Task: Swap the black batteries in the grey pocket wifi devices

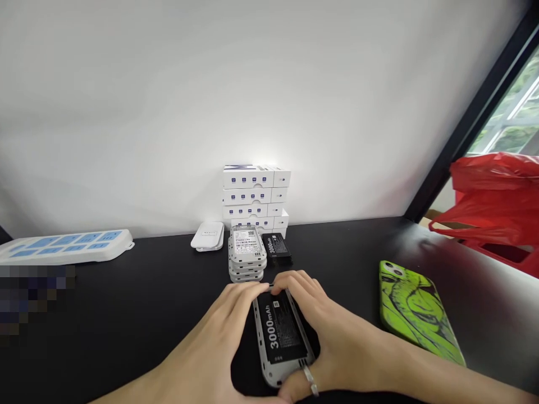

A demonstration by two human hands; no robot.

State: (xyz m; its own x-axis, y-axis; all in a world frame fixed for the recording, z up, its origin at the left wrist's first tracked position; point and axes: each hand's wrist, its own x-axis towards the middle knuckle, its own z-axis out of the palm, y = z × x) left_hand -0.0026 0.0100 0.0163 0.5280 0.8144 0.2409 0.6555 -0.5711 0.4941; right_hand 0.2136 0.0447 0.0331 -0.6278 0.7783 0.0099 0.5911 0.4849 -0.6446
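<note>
A light grey handheld device body, its back uncovered, lies between my hands at the front of the black table. Set into it is a black battery printed "3000mAh". My left hand curves round the left side, with fingertips at the far edge and the thumb low at the near end. On the other side my right hand bends its fingers over the far right corner, while its ringed thumb presses at the near end. Just beyond stands a stack of similar device bodies, beside several black batteries.
White covers lie piled left of the stack. White boxes are stacked against the wall behind. A power strip sits at the left, a phone in a green case at the right. A red plastic bag is at far right.
</note>
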